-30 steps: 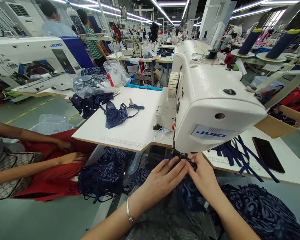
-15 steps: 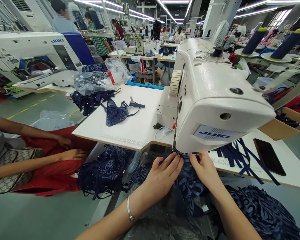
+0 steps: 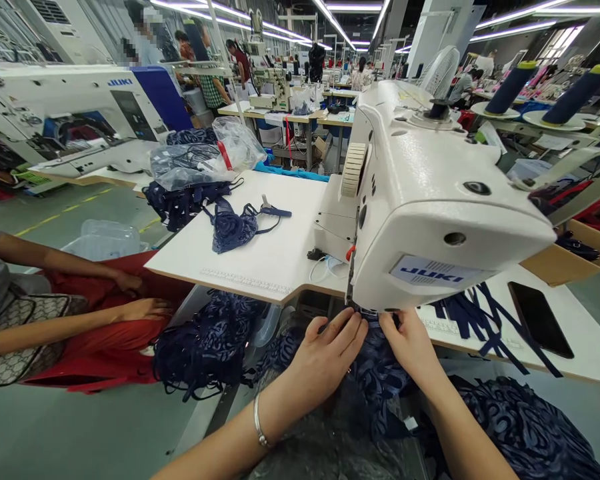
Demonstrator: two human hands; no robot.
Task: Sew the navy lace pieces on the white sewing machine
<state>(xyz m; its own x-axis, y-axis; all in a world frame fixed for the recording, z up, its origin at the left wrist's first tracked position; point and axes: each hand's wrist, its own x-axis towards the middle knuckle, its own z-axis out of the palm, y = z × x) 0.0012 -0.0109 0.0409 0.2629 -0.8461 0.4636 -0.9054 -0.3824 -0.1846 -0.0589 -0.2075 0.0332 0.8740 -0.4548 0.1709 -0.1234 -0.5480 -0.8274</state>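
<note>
"Left hand, how does it lie?"

"Fingers close together, tips at the navy patterned fabric. Can't tell whether they grip it."

"And that fabric?"

"Between the two hands, its top under the head of the white sewing machine, the rest draping below."

"Right hand?"

"Bent, thumb near the fingers, beside the fabric's upper right. Whether it pinches, I can't tell."

"Farther right?"

"Navy straps, then a black phone."

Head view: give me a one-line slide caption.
Left hand and right hand on navy patterned fabric at a white JUKI sewing machine, a navy bra lying on the tabletop.
</note>
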